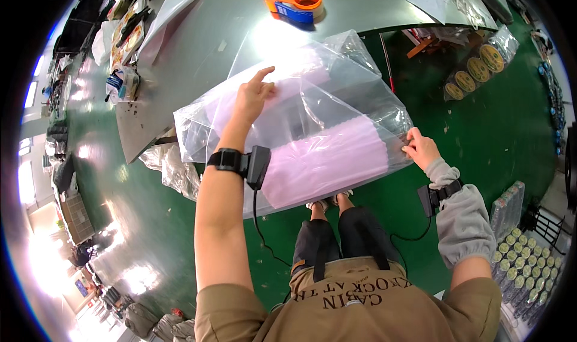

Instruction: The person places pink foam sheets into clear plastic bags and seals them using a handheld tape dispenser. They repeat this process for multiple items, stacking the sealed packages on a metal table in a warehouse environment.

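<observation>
A large clear plastic bag (342,94) spreads over the table's near edge and hangs out in front of my body. Inside it, a pale pink bundle (329,162) with a scalloped edge lies nearest me. More pink material (225,105) shows through the plastic farther up; I cannot tell whether it joins the first. My left hand (255,94) rests on top of the plastic, index finger stretched out and the others loosely bent. At the bag's right edge, my right hand (421,148) pinches the film between thumb and fingers.
An orange and blue tape dispenser (295,6) sits on the metal table (189,67). White sheets (169,20) lie at its left. Crumpled plastic (176,171) is below the table's left edge. Packed round-labelled goods (471,74) lie on the right; several capped cylinders (525,263) stand lower right.
</observation>
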A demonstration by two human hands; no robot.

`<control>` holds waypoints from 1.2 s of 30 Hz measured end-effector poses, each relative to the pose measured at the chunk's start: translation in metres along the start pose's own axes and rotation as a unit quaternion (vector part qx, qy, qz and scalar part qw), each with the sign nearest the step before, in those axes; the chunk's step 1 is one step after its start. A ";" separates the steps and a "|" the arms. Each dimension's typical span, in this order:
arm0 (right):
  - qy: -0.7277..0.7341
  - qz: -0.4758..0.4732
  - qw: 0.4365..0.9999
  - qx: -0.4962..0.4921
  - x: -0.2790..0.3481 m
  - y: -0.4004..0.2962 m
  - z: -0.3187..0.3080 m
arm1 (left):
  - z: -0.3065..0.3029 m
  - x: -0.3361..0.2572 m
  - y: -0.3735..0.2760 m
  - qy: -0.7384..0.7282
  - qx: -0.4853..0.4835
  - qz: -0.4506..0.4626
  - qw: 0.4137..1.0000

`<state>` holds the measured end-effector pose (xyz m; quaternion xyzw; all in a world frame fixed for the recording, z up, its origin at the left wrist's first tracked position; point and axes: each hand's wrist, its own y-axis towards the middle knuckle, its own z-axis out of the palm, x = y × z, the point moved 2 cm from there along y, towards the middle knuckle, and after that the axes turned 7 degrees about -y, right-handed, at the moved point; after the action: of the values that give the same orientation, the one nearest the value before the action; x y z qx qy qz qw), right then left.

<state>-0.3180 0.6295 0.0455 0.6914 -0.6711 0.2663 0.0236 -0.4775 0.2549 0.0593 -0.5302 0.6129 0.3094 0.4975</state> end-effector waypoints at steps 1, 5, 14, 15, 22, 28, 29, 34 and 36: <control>-0.041 0.008 0.999 -0.033 0.006 0.002 -0.002 | 0.001 0.003 0.002 0.054 -0.021 0.015 0.998; -0.151 -0.220 0.931 -0.247 0.069 -0.006 -0.007 | 0.004 -0.007 -0.014 0.273 -0.126 0.151 0.942; -0.158 -0.302 0.940 0.010 0.172 0.015 0.071 | 0.020 0.025 -0.153 0.346 0.166 0.198 0.902; -0.156 -0.294 0.943 -0.001 0.173 0.025 0.072 | 0.002 0.036 -0.148 0.394 0.129 0.180 0.892; -0.192 -0.271 0.943 0.027 0.170 0.035 0.069 | -0.056 0.015 -0.034 0.292 -0.190 0.243 0.905; -0.070 -0.295 0.952 -0.031 0.173 0.035 0.069 | -0.059 -0.033 0.080 -0.011 -0.035 -0.029 0.999; -0.027 -0.282 0.958 -0.040 0.168 0.036 0.068 | -0.056 -0.063 0.071 -0.045 -0.021 0.021 0.999; 0.092 -0.246 0.962 -0.078 0.134 0.056 0.065 | -0.027 -0.133 -0.040 0.020 0.014 0.209 0.978; 0.056 -0.247 0.967 -0.016 0.137 0.060 0.055 | -0.002 -0.145 -0.106 0.095 0.092 0.191 0.973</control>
<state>-0.3616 0.4765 0.0341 0.8193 -0.4815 0.2794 0.1371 -0.3845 0.2768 0.2117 -0.3818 0.7734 0.2890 0.4153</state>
